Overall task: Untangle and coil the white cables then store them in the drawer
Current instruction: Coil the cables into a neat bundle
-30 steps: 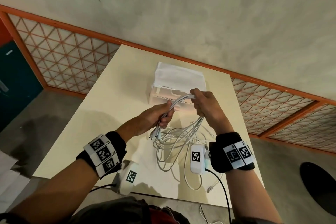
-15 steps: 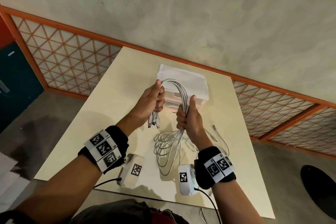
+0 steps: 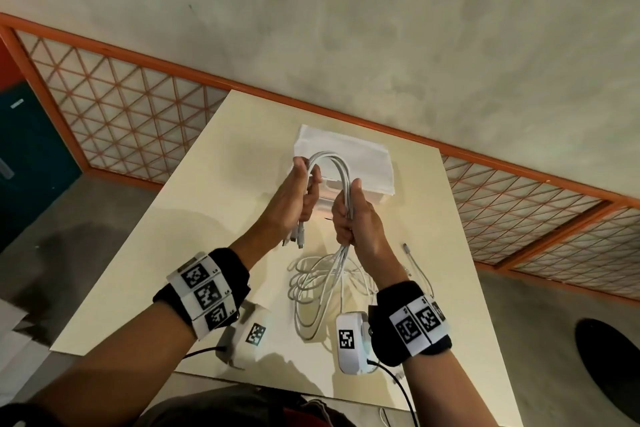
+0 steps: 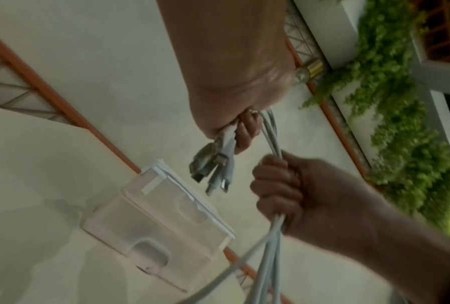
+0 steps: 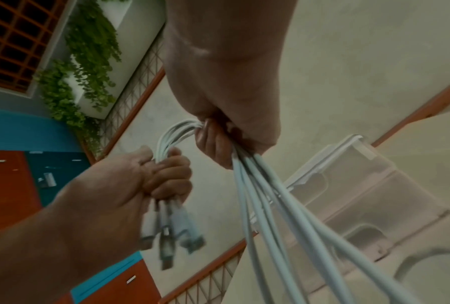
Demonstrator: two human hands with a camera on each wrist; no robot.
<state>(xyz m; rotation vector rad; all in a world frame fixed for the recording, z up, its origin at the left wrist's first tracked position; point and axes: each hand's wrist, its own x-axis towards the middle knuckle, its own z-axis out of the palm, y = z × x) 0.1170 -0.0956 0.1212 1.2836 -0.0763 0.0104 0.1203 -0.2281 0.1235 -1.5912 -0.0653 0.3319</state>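
Cables: smooth white cables (image 3: pixel 337 180), round cords arched between both fists above the desk (image 3: pixel 207 218); slack loops rest on it.
Left hand (image 3: pixel 294 201): fingers curled round the plug ends.
Right hand (image 3: pixel 356 218): fist round the bundle.
Drawer: translucent plastic drawer (image 3: pixel 367 163), boxy, just behind the hands.
Change: both hands slightly higher than half a second ago, grip unchanged.

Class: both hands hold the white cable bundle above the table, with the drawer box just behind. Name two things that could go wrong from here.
1. The loose loops lying on the table may snag or knot as the white cables are pulled up through the right hand.
2. The connector ends dangle below the left hand; one could slip from the grip.
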